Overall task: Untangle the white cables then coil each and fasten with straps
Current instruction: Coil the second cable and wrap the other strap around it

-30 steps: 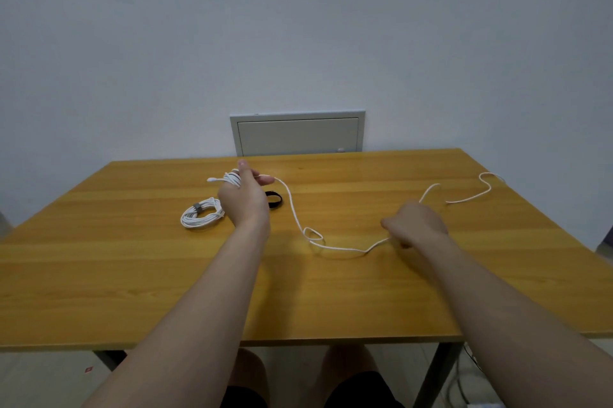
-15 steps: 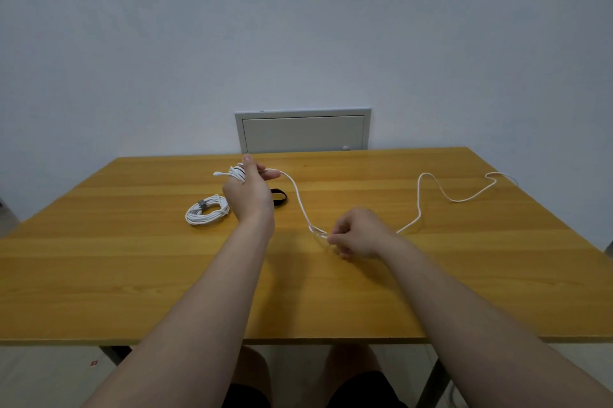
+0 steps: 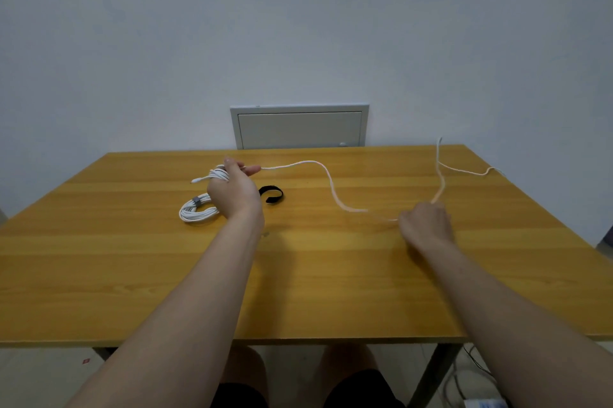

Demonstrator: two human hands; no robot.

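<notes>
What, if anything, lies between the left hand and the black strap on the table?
Nothing visible does. The black strap lies on the table right beside the left hand, on its right. The loose white cable passes farther back, not over the strap, and the strapped coil lies on the hand's other side.

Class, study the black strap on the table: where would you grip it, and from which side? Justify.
Pinch the black strap at its right-hand curve, from above and the right, probably: it lies as an open loop on the table, and the left hand covers its left end.
</notes>
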